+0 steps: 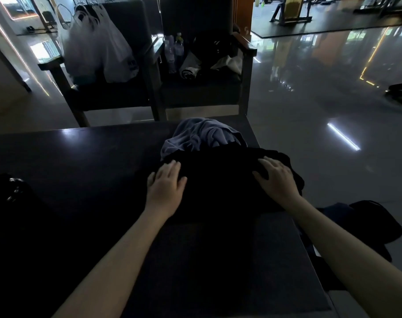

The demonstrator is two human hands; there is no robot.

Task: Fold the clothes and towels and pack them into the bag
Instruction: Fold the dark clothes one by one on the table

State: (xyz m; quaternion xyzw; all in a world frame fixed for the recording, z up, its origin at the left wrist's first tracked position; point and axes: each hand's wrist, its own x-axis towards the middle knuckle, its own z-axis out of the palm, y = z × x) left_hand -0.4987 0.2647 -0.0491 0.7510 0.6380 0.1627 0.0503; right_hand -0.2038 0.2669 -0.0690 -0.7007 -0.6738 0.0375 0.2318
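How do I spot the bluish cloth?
Look at the dark table before the person. At its far edge, behind the black garment under the left hand and right hand, lies the crumpled cloth. It alone is pale grey-blue; its neighbours are black.

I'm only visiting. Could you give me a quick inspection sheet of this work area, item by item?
Surface: dark table, dimly lit.
Job's things: black garment spread on the table; grey-blue cloth bunched just behind it, touching.
Clutter: dark item at the table's left edge, too dim to identify.
Grippers: left hand and right hand rest on the black garment, fingers fairly straight.
Cables: nothing seen.
Surroundings: white plastic bag on the left chair, bottles on the right chair; shiny floor.
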